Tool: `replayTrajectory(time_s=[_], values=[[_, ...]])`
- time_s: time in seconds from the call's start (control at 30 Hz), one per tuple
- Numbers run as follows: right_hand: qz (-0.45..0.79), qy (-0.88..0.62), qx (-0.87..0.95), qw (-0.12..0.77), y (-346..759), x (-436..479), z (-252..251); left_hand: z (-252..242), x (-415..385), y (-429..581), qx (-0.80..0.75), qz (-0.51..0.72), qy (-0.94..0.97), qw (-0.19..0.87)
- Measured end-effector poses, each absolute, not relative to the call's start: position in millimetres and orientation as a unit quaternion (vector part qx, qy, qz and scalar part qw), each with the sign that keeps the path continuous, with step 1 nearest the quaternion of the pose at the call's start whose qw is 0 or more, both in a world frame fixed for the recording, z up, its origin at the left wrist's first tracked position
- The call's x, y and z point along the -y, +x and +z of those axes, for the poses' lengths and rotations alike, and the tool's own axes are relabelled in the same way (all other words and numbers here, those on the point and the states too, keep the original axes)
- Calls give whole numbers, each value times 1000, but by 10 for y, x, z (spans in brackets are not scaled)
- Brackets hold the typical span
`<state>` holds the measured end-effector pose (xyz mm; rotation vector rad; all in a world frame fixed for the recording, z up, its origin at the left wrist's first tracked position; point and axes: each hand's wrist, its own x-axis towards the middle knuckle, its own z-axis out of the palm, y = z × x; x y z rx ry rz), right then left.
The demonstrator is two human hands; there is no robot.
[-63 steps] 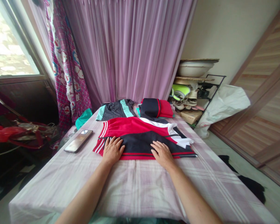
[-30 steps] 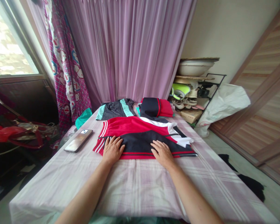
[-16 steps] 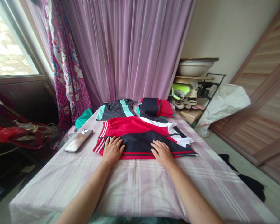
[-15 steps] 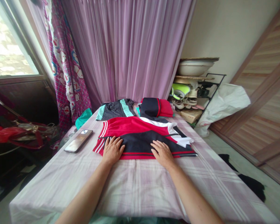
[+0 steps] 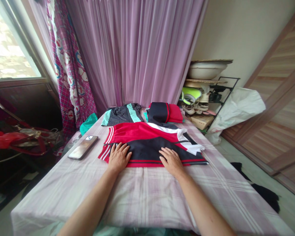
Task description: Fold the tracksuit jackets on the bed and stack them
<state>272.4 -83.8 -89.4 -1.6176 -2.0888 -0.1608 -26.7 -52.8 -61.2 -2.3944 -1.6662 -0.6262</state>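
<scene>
A red, navy and white jacket lies spread on the plaid tablecloth, its striped red-and-white hem toward the left and its white collar part toward the right. My left hand rests flat on the navy section near the striped end, fingers apart. On the same navy section, farther right, lies my right hand, palm down with fingers extended. Neither hand grips the cloth. Beyond the jacket are a dark grey garment with mint bands and a folded navy-and-red garment.
A phone lies on the left of the table. Purple curtains hang behind. At the right are a rack with shoes and a basin, a white sack and a wooden wardrobe. A red bag is at the left.
The view has shifted very slightly. Both hands and the jacket stay in the same place on the table.
</scene>
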Motion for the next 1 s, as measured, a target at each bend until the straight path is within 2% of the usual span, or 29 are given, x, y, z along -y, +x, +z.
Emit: replayTrajectory(time_s=[1.0], values=[[-56,-593,765,246,2726,839,-889,-609,536,-263,557,-222,-798,68]])
